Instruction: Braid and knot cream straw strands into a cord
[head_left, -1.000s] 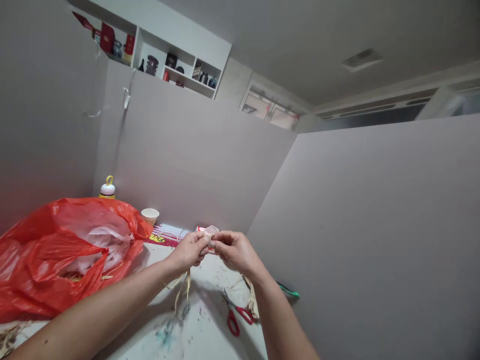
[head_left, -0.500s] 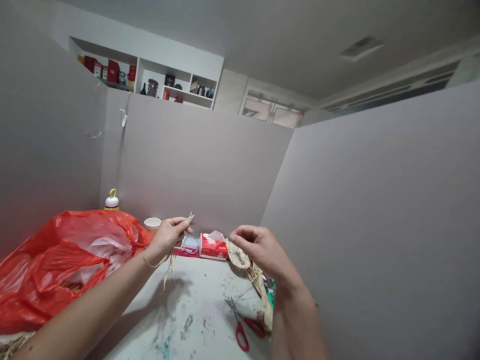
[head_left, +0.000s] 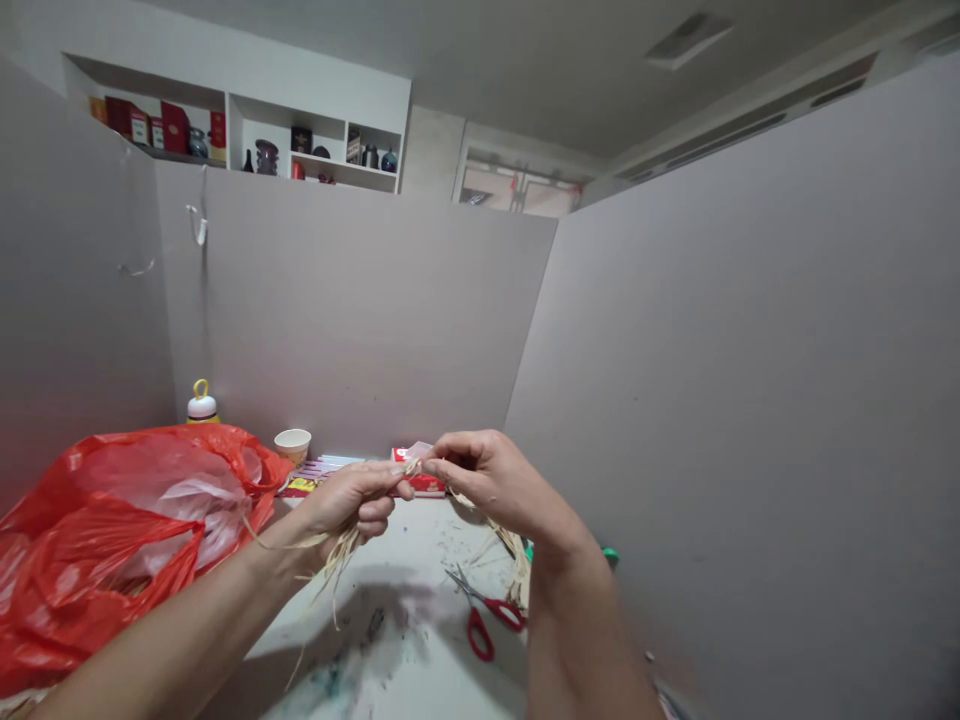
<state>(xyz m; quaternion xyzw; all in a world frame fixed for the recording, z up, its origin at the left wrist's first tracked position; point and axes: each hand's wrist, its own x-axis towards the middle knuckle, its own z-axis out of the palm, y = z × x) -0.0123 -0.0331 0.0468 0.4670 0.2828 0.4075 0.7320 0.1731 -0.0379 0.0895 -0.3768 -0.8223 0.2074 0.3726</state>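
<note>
Pale straw-like raffia strands (head_left: 343,550) run through my left hand (head_left: 356,500), which is closed on them, and their loose ends dangle below the palm. Between thumb and forefinger a short looped tip of the strands pokes out. My right hand (head_left: 491,485) pinches that tip from the other side, so the two hands nearly meet above the table. Below them lie red-handled scissors (head_left: 481,612), blades parted. A bundle of raffia (head_left: 517,565) lies on the table, partly hidden behind my right forearm.
A red plastic bag (head_left: 112,540) fills the left side. Along the back stand a yellow-topped bottle (head_left: 202,407), a paper cup (head_left: 292,443) and a red tissue pack (head_left: 431,487). Grey partitions (head_left: 360,300) enclose the stained white table (head_left: 405,640).
My right hand has come left to the strand tip at my left hand, and its fingers now pinch there. The view has shifted slightly to the right.
</note>
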